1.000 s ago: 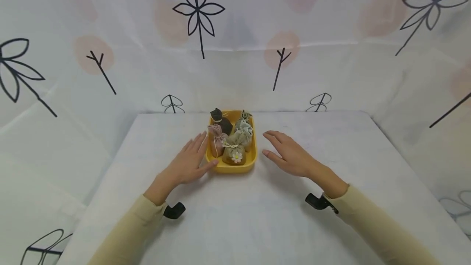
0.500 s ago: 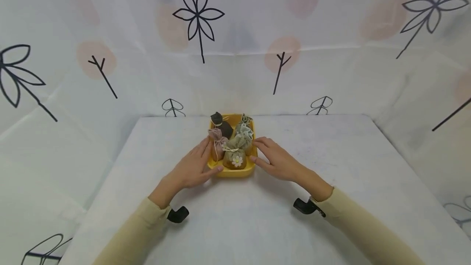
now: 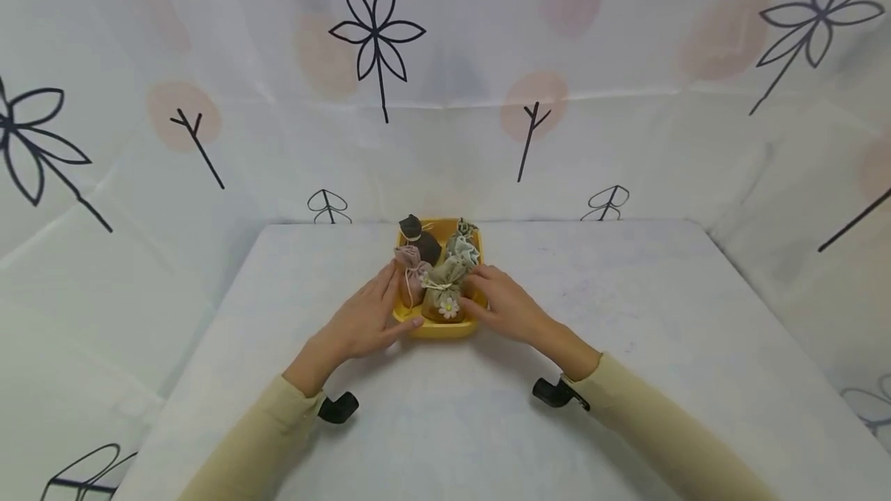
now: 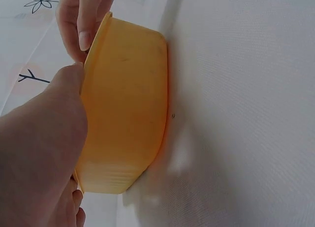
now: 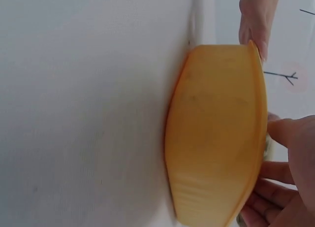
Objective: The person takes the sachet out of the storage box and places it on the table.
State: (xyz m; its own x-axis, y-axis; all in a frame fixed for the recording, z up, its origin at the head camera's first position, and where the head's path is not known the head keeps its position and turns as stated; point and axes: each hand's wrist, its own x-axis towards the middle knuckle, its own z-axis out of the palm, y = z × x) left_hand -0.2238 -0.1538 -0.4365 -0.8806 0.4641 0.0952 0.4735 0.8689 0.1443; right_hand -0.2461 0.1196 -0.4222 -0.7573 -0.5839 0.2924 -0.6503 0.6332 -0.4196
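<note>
A yellow plastic tub (image 3: pixel 442 331) stands on the table and holds several small drawstring pouches. An olive-green pouch (image 3: pixel 437 301) with a white flower sits at its front, beside a pink pouch (image 3: pixel 412 292). Behind them are a black pouch (image 3: pixel 426 250) and pale green ones (image 3: pixel 462 246). My left hand (image 3: pixel 362 319) rests along the tub's left rim, fingers straight, thumb at the front corner. Over the right rim reaches my right hand (image 3: pixel 511 308), its fingertips and thumb apart, right at the olive-green pouch's side. In the right wrist view the tub wall (image 5: pixel 211 123) hides most pouches.
A white cloth covers the table (image 3: pixel 445 424). Behind it hangs a white curtain (image 3: pixel 445 153) printed with flowers and twigs. A black wrist camera mount (image 3: pixel 339 408) sticks out under the left sleeve, another mount (image 3: pixel 557 393) under the right.
My right hand has moved left from beside the tub, over its right rim, to the olive-green pouch. The left hand stays at the left rim. The head view has shifted slightly.
</note>
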